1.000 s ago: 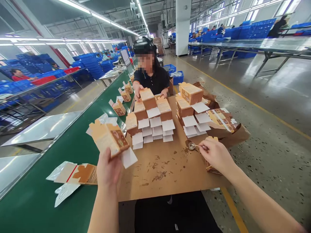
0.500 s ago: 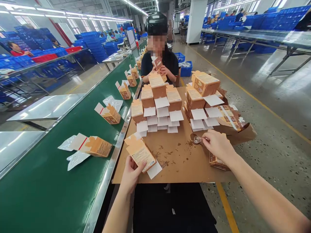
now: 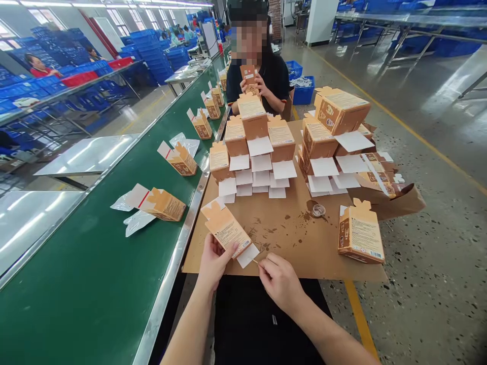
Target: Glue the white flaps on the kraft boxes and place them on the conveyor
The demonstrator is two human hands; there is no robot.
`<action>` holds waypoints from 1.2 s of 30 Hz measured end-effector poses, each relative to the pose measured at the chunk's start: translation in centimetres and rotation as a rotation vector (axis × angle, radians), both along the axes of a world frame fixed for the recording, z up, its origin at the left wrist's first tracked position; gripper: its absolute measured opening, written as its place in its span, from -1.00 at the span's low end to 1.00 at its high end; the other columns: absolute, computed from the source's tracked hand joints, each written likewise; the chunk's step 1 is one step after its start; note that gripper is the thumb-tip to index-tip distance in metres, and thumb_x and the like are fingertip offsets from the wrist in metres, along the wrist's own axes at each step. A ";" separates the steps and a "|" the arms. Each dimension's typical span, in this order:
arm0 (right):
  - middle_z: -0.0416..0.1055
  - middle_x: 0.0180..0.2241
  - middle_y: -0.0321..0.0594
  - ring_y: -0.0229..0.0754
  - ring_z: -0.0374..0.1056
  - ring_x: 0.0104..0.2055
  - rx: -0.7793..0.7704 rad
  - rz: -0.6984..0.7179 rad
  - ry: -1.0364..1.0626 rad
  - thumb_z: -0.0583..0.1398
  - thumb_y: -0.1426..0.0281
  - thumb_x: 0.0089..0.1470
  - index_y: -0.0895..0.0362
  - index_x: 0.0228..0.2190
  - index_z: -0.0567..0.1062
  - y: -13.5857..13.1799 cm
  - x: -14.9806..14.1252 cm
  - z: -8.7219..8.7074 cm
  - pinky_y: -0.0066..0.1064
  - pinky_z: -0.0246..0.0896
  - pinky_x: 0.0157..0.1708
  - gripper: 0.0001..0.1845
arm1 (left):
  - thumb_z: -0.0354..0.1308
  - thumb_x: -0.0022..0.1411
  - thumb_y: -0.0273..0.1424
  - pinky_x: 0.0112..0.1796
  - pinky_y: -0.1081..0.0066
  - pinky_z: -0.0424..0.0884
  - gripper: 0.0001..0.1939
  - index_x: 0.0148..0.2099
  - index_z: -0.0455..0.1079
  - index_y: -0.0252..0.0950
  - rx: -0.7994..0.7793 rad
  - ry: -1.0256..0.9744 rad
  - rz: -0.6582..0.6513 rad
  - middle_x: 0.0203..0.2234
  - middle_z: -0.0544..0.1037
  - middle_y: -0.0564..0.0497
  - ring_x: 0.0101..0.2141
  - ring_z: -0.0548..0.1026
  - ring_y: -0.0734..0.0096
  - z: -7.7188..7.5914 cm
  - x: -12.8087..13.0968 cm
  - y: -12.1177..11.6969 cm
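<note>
My left hand [image 3: 216,261] grips a flattened brown-and-tan carton [image 3: 232,228], thumb on its printed face. A white flap [image 3: 248,256] sticks out of the carton's near end. Between the pinched fingers of my right hand [image 3: 280,279] is a thin pale stick [image 3: 255,260]; its tip is at the flap's edge, though whether it touches I cannot tell. Farther back on the cardboard sheet [image 3: 281,243] sits a small clear round dish [image 3: 318,210], with dark wet spots around it. One assembled carton [image 3: 361,233] stands to the right.
Stacked cartons [image 3: 253,124] with white flaps fill the sheet's far side, and a second stack [image 3: 342,111] rises at right. On the left runs a green conveyor belt [image 3: 95,284] bearing open cartons [image 3: 165,204] and clear plastic bags. A co-worker [image 3: 279,76] sits opposite, holding a carton.
My right hand has moved left and nearer from the dish to the held carton's white flap, bringing the stick along. My left hand still holds the carton. The view has shifted slightly.
</note>
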State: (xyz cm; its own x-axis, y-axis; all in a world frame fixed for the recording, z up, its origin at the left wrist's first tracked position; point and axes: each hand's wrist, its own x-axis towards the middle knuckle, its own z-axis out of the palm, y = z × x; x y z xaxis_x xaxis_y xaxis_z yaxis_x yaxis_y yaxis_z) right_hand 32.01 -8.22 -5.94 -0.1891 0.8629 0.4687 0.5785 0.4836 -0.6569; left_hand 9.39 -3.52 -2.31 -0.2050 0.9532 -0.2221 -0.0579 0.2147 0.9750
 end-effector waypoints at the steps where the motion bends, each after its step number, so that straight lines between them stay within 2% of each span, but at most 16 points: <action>1: 0.39 -0.44 -0.39 -0.25 0.32 -0.46 0.000 -0.003 0.011 0.21 0.63 0.43 0.01 -0.39 0.55 0.2 0.5 0.2 -0.42 0.26 -0.41 -0.63 | 0.79 0.04 0.08 0.28 -0.09 0.68 -0.15 0.20 0.52 -0.16 0.001 0.009 0.003 0.12 0.79 -0.20 0.17 0.79 -0.11 0.0 0.1 -0.2; 6: 0.44 -0.44 -0.35 -0.21 0.43 -0.47 -0.050 -0.088 0.152 0.21 0.53 0.51 -0.03 -0.33 0.63 -0.3 3.3 2.4 -0.40 0.40 -0.42 -0.64 | 0.79 0.00 0.02 0.22 -0.10 0.69 -0.11 0.22 0.43 -0.12 0.074 0.150 0.059 0.10 0.76 -0.17 0.14 0.78 -0.16 -0.2 1.6 -2.3; 11: 0.48 -0.48 -0.33 -0.20 0.44 -0.53 -0.095 -0.173 0.251 0.26 0.43 0.51 -0.04 -0.36 0.68 -1.7 5.5 4.0 -0.39 0.37 -0.51 -0.66 | 0.73 0.12 -0.03 0.05 -0.04 0.69 -0.26 0.16 0.40 -0.03 0.103 0.364 0.066 0.06 0.74 -0.21 0.05 0.78 -0.19 -0.9 2.9 -4.7; 15: 0.46 -0.51 -0.32 -0.19 0.39 -0.56 -0.118 -0.192 0.273 0.31 0.40 0.46 -0.04 -0.40 0.70 -1.9 5.9 3.9 -0.36 0.32 -0.55 -0.67 | 0.66 0.16 -0.02 -0.06 -0.02 0.66 -0.34 0.10 0.35 -0.01 0.080 0.442 0.073 -0.06 0.75 -0.13 -0.06 0.80 -0.21 -1.9 3.6 -4.6; 18: 0.45 -0.54 -0.32 -0.18 0.37 -0.59 -0.127 -0.197 0.315 0.33 0.36 0.45 -0.04 -0.44 0.71 -1.4 5.9 3.8 -0.36 0.29 -0.61 -0.65 | 0.63 0.07 0.01 -0.12 0.00 0.68 -0.30 0.08 0.33 -0.02 0.092 0.484 0.078 -0.13 0.74 -0.10 -0.10 0.81 -0.24 -2.3 3.4 -3.7; 20: 0.47 -0.55 -0.32 -0.18 0.36 -0.60 -0.105 -0.202 0.338 0.35 0.34 0.44 -0.03 -0.43 0.72 -1.1 6.2 4.0 -0.37 0.26 -0.64 -0.67 | 0.63 0.04 0.03 -0.11 -0.04 0.70 -0.28 0.07 0.32 -0.02 0.092 0.536 0.120 -0.12 0.75 -0.12 -0.08 0.81 -0.30 -2.1 1.9 -3.3; 22: 0.47 -0.56 -0.32 -0.19 0.36 -0.61 -0.073 -0.201 0.344 0.38 0.33 0.42 -0.03 -0.43 0.73 -0.9 6.8 4.2 -0.37 0.26 -0.65 -0.69 | 0.64 0.02 0.05 -0.04 -0.12 0.71 -0.25 0.07 0.31 -0.02 0.066 0.606 0.244 -0.10 0.76 -0.14 -0.05 0.81 -0.37 -1.3 -1.1 -3.4; 24: 0.48 -0.56 -0.32 -0.19 0.35 -0.62 -0.047 -0.202 0.346 0.40 0.31 0.41 -0.03 -0.43 0.72 -0.8 7.5 4.5 -0.35 0.26 -0.66 -0.69 | 0.68 -0.03 0.08 0.05 -0.23 0.71 -0.18 0.07 0.26 0.00 0.011 0.656 0.465 -0.07 0.75 -0.11 0.01 0.79 -0.42 -0.2 -5.3 -4.2; 26: 0.48 -0.57 -0.31 -0.16 0.33 -0.64 -0.043 -0.205 0.355 0.42 0.28 0.40 -0.05 -0.44 0.71 -0.8 8.0 4.5 -0.32 0.26 -0.68 -0.69 | 0.74 -0.15 0.07 0.17 -0.35 0.68 -0.08 0.05 0.20 0.03 -0.055 0.674 0.746 -0.03 0.73 -0.05 0.11 0.77 -0.45 0.8 -9.9 -5.5; 27: 0.48 -0.58 -0.31 -0.15 0.33 -0.64 -0.044 -0.210 0.365 0.42 0.26 0.40 -0.06 -0.45 0.71 -0.7 8.2 4.4 -0.30 0.27 -0.69 -0.69 | 0.77 -0.22 0.04 0.24 -0.39 0.65 -0.02 0.04 0.17 0.03 -0.087 0.667 0.840 -0.01 0.72 -0.03 0.17 0.74 -0.45 1.3 -12.0 -6.2; 29: 0.48 -0.60 -0.30 -0.12 0.32 -0.66 -0.044 -0.225 0.391 0.43 0.22 0.38 -0.08 -0.46 0.72 -0.5 8.2 4.2 -0.27 0.27 -0.72 -0.68 | 0.79 -0.32 -0.04 0.34 -0.45 0.60 0.04 0.02 0.13 0.03 -0.120 0.637 0.903 0.03 0.69 -0.04 0.25 0.71 -0.42 1.8 -15.3 -7.3; 32: 0.49 -0.59 -0.28 -0.10 0.35 -0.66 -0.050 -0.221 0.407 0.44 0.18 0.38 -0.09 -0.46 0.74 0.0 7.9 4.3 -0.26 0.31 -0.73 -0.67 | 0.78 -0.35 -0.09 0.43 -0.49 0.51 0.05 0.04 0.13 0.01 -0.111 0.564 0.841 0.03 0.66 -0.09 0.30 0.68 -0.42 1.6 -17.5 -8.2; 34: 0.50 -0.59 -0.27 -0.10 0.37 -0.65 -0.057 -0.201 0.403 0.44 0.19 0.38 -0.08 -0.46 0.75 0.3 7.9 4.7 -0.27 0.34 -0.71 -0.67 | 0.78 -0.43 -0.12 0.53 -0.50 0.37 0.12 0.07 0.12 0.00 -0.057 0.529 0.896 0.06 0.59 -0.11 0.41 0.58 -0.46 1.1 -17.7 -8.7; 36: 0.49 -0.59 -0.28 -0.11 0.36 -0.64 -0.056 -0.199 0.400 0.44 0.21 0.37 -0.08 -0.46 0.75 0.4 8.0 5.2 -0.28 0.33 -0.71 -0.69 | 0.77 -0.43 -0.11 0.57 -0.48 0.30 0.15 0.11 0.12 0.00 0.074 0.568 0.992 0.12 0.50 -0.12 0.46 0.51 -0.44 0.5 -17.2 -9.3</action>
